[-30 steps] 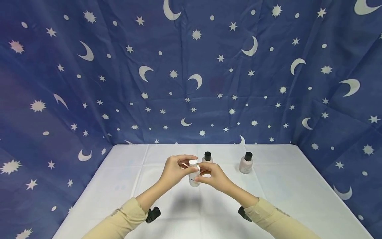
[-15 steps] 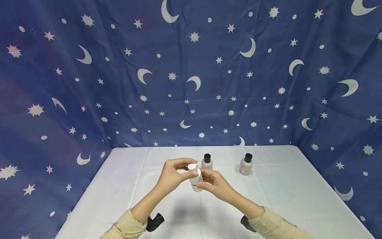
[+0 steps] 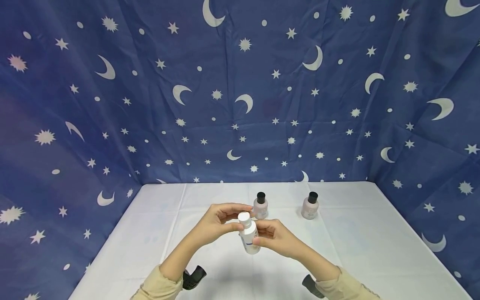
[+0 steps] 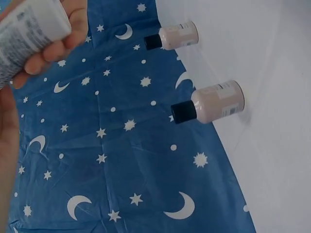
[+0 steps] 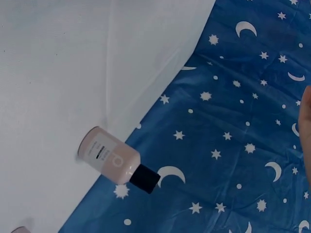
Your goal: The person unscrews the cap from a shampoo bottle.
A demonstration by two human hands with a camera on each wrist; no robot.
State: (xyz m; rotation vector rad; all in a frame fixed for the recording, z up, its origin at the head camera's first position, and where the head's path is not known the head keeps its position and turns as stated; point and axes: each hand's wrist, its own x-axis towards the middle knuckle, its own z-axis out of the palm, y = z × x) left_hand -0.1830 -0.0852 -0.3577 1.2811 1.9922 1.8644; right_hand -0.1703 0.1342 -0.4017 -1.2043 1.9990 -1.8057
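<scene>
I hold the white bottle (image 3: 249, 238) above the bench (image 3: 375, 233), my right hand (image 3: 276, 238) wrapped round its body, my left hand (image 3: 217, 223) pinching its cap (image 3: 244, 217). My left wrist view shows its printed label; behind stand two pink bottles (image 3: 260, 206).

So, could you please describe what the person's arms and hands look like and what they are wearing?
Both hands, left hand and right hand, are bare, with no gloves. Each forearm ends in a beige long sleeve with a gathered cuff. A small black device sits under each wrist.
</scene>
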